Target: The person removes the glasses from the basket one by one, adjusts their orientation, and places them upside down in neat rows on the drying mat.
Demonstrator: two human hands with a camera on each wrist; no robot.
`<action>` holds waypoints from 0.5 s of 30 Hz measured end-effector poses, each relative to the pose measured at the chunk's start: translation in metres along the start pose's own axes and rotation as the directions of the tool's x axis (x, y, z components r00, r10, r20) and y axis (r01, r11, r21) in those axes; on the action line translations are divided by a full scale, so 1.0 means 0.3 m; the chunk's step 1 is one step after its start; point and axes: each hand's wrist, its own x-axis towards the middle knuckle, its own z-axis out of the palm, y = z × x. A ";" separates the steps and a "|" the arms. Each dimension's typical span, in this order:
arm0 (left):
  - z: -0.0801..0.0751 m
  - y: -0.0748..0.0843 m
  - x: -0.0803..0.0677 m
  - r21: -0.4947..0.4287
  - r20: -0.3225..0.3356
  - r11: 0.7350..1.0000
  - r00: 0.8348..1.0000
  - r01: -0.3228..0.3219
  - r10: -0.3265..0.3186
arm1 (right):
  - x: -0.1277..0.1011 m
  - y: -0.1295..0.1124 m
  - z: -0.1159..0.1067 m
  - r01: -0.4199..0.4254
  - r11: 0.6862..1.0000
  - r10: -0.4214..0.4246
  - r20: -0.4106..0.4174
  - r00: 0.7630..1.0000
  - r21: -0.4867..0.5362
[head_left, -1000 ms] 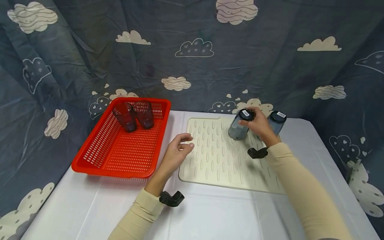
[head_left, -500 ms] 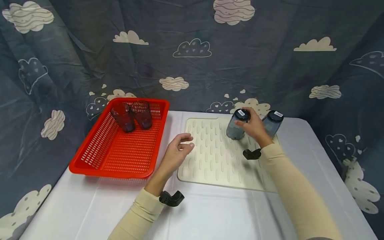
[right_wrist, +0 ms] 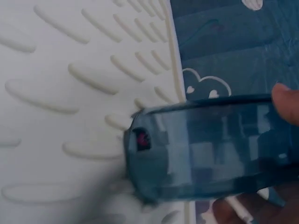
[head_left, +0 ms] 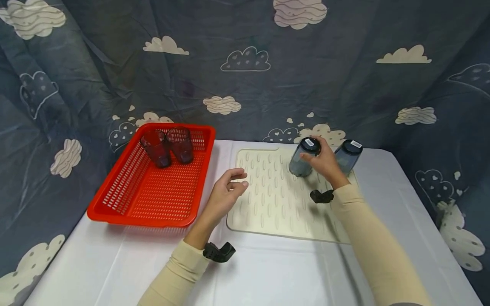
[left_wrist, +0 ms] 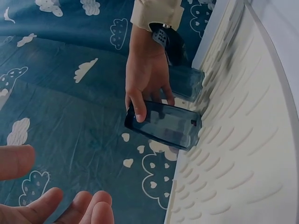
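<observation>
Right hand [head_left: 324,163] wrapped round the blue cup [head_left: 303,158], now set lower on the mat [head_left: 268,199]; left hand [head_left: 226,193] loose.

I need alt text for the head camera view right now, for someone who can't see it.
A person's right hand grips an upside-down blue-grey cup on a cream ridged mat, beside a second upside-down cup. The left hand rests open at the mat's left edge. A red basket to the left holds two dark red cups.
</observation>
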 end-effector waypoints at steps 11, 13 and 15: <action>-0.049 0.040 -0.015 0.038 -0.021 0.999 1.000 -0.014 0.015 | -0.007 -0.040 -0.023 0.002 0.994 0.002 0.040 0.999 -0.107; -0.080 0.057 -0.027 0.053 -0.024 0.998 1.000 -0.019 0.020 | -0.033 -0.048 -0.038 0.075 0.986 -0.077 -0.008 0.997 -0.146; -0.117 0.078 -0.043 0.079 -0.030 0.997 0.999 -0.025 0.028 | -0.066 -0.059 -0.059 0.146 0.973 -0.158 -0.057 0.986 -0.177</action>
